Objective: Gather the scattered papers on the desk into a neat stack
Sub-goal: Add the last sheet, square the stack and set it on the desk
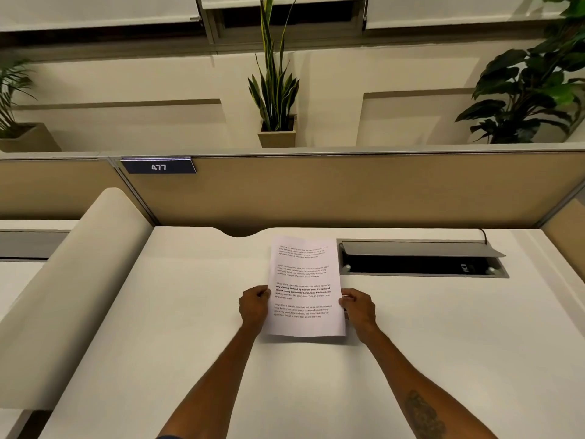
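Observation:
A stack of white printed papers [305, 274] is held in the middle of the white desk [190, 312], its edges lined up and several short text paragraphs showing on the top sheet. My left hand [254, 307] grips the stack's left edge. My right hand [357, 307] grips its right edge at the same height. The lower edge sits at or just above the desk surface; I cannot tell whether it touches. No loose sheets lie elsewhere on the desk.
An open cable tray with a raised grey lid [421, 258] is set into the desk right of the papers. A beige partition [348, 191] with a blue "477" plate [158, 167] closes the back. A rounded divider [79, 280] borders the left. Potted plants [277, 90] stand behind.

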Demonstrator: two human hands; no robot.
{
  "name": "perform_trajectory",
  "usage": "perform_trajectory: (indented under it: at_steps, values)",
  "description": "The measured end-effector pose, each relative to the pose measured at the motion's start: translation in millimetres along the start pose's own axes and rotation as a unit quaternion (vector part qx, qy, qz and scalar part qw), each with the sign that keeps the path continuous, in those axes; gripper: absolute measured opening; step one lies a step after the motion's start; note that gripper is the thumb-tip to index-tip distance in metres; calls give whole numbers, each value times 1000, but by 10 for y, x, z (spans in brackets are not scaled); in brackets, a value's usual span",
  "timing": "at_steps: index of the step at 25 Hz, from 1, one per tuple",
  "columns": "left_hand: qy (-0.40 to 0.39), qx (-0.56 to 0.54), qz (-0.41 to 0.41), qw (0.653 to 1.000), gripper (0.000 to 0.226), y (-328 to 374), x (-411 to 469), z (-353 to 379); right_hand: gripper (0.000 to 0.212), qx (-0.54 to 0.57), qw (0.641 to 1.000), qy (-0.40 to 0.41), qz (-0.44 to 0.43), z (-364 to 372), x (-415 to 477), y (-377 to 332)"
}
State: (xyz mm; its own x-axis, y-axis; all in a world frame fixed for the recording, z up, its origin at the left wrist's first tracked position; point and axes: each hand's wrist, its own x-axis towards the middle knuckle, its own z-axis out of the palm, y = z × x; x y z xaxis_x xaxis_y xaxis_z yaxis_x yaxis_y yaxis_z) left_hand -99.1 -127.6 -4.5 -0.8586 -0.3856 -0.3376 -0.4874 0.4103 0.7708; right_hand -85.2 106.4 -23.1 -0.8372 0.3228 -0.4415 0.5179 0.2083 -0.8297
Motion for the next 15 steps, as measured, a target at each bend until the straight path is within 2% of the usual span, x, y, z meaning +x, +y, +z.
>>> perform_trajectory:
  at_steps: [15]
  values:
    - [27,55,-4,998,29,104,740,362,30,-53,996,64,10,330,733,-88]
